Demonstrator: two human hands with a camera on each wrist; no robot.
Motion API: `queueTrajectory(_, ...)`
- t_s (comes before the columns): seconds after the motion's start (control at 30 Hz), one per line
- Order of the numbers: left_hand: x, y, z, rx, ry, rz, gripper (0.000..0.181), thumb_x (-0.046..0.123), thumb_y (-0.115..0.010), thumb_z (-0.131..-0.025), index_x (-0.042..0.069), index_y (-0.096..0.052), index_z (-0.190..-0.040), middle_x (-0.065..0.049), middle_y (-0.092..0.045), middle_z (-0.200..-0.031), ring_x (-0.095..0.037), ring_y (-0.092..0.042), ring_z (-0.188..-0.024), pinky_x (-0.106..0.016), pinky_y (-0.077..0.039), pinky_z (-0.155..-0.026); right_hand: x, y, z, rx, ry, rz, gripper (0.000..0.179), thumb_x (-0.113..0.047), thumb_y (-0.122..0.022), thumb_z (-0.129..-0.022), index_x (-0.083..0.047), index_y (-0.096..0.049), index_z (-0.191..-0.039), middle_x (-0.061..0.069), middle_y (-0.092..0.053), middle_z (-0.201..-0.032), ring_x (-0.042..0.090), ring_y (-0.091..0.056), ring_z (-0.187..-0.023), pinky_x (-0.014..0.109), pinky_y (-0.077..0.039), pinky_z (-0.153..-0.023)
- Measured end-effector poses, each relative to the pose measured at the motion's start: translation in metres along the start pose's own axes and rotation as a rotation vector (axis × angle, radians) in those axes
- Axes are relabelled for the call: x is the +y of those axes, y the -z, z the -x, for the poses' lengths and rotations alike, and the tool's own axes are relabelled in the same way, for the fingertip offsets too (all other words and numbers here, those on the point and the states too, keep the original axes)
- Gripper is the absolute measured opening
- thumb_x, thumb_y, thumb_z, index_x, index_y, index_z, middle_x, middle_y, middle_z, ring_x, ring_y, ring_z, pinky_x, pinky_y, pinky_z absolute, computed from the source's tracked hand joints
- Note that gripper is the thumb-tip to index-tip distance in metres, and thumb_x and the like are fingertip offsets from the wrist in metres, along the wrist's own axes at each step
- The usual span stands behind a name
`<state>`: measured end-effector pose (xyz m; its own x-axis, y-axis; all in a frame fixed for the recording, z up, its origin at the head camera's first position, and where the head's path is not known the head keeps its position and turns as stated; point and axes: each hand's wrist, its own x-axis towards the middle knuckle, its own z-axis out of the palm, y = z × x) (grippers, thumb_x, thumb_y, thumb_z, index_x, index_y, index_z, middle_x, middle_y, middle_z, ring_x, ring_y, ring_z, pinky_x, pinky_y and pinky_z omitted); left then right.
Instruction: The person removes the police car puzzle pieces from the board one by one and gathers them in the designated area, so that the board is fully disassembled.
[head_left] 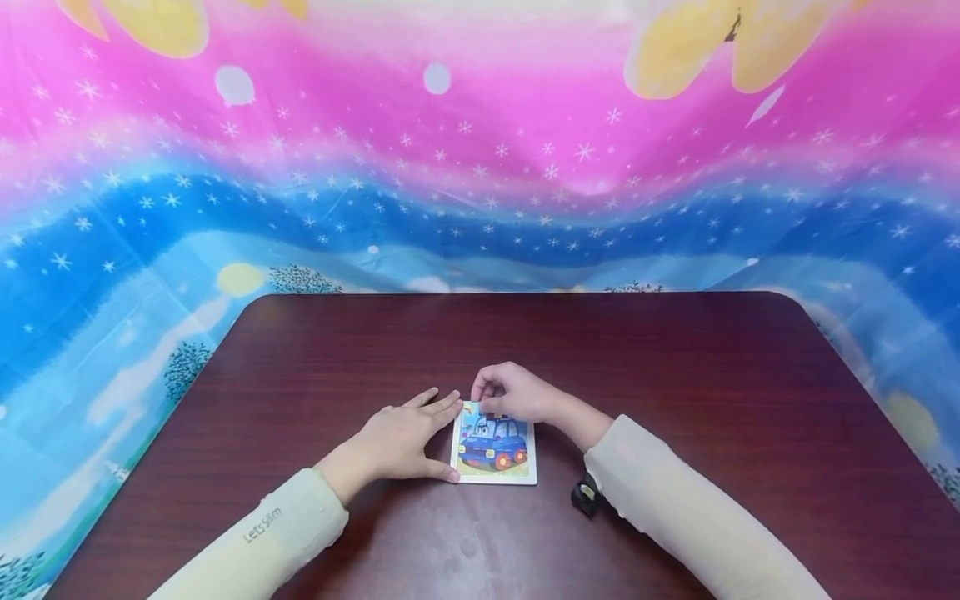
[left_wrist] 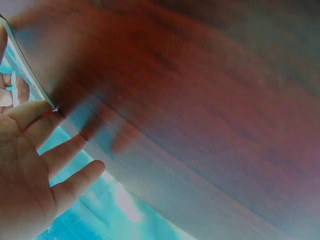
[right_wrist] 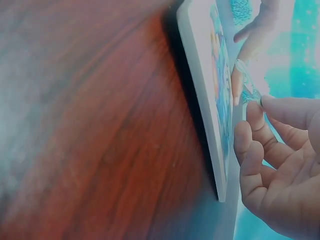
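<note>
A square picture puzzle (head_left: 491, 451) with a white rim lies flat on the table, showing a blue cartoon car with red wheels. Along its left edge rests my left hand (head_left: 395, 442), fingers spread and straight, with the thumb at the lower left corner and fingertips by the upper left one. Over the puzzle's top edge, my right hand (head_left: 522, 395) pinches a thin flat puzzle piece (right_wrist: 245, 73) between thumb and index finger. The piece is seen nearly edge-on in the right wrist view, tilted above the board; its printed face cannot be made out.
The dark reddish wooden table (head_left: 645, 358) has rounded far corners. A small black object (head_left: 584, 497) sits beside the right sleeve cuff. Behind the table hangs a pink and blue patterned cloth (head_left: 480, 167).
</note>
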<state>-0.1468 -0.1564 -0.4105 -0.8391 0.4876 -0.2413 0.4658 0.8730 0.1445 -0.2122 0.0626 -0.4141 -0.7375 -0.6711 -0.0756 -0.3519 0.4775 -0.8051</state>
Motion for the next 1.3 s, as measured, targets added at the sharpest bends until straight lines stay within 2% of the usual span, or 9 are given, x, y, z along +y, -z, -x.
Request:
queueTrajectory(0.43, 0.001, -0.002, 0.000, 0.008, 0.003, 0.012, 0.102, 0.072, -0.072, -0.072, 0.024, -0.037, -0.155, 0.009, -0.031, -0.163, -0.024, -0.027, -0.152, -0.063, -0.045, -0.100, 0.015, 0.014, 0.026, 0.061, -0.016, 0.002, 0.008, -0.002, -0.066, -0.091, -0.009, -0.068, -0.095, 0.001, -0.066, -0.085, 0.012, -0.058, -0.079, 0.027, -0.051, -0.078)
queueTrajectory(0.8, 0.001, -0.002, 0.001, 0.018, 0.003, 0.005, 0.103, 0.072, -0.073, -0.072, 0.024, -0.037, -0.155, 0.010, -0.031, -0.163, -0.024, -0.028, -0.152, -0.061, -0.046, -0.099, 0.028, 0.033, 0.049, 0.094, -0.071, -0.047, 0.006, -0.002, -0.066, -0.092, -0.006, -0.067, -0.096, 0.006, -0.067, -0.086, 0.016, -0.058, -0.074, 0.033, -0.054, -0.064)
queueTrajectory(1.3, 0.001, -0.003, 0.001, 0.027, 0.006, 0.013, 0.102, 0.072, -0.074, -0.071, 0.025, -0.037, -0.155, 0.010, -0.032, -0.162, -0.023, -0.028, -0.152, -0.063, -0.045, -0.099, 0.044, 0.064, 0.075, 0.113, -0.129, -0.073, 0.006, 0.000, -0.063, -0.094, -0.001, -0.066, -0.099, 0.010, -0.066, -0.089, 0.021, -0.059, -0.078, 0.037, -0.054, -0.067)
